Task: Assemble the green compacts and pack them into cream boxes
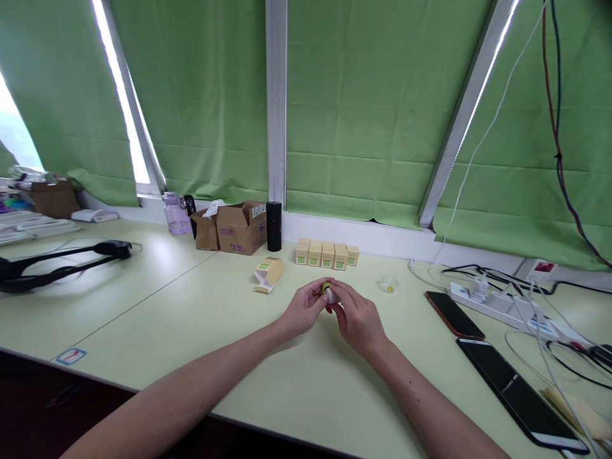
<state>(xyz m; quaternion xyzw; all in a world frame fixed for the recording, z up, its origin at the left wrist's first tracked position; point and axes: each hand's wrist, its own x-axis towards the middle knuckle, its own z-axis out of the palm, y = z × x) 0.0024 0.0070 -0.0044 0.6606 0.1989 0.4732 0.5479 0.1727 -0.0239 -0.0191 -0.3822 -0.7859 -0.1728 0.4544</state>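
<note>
Both hands meet above the middle of the table around one small round item [329,291], which shows a yellow-green part and a white part. My left hand [303,309] pinches its left side, fingers closed. On the other side, the fingers of my right hand [358,319] are closed on the white part. Much of the item is covered by fingers, so its exact kind cannot be told. Just left and beyond lies an opened small carton [269,274] on its side. Several small closed cartons [327,255] stand in a row behind the hands.
A small clear cup [387,284] with something yellow stands to the right. Two phones, a dark one [454,314] and a larger one [521,392], lie near a power strip [502,310] with cables. Cardboard boxes [241,231], a black cylinder [274,227] and a purple bottle [176,213] stand back left.
</note>
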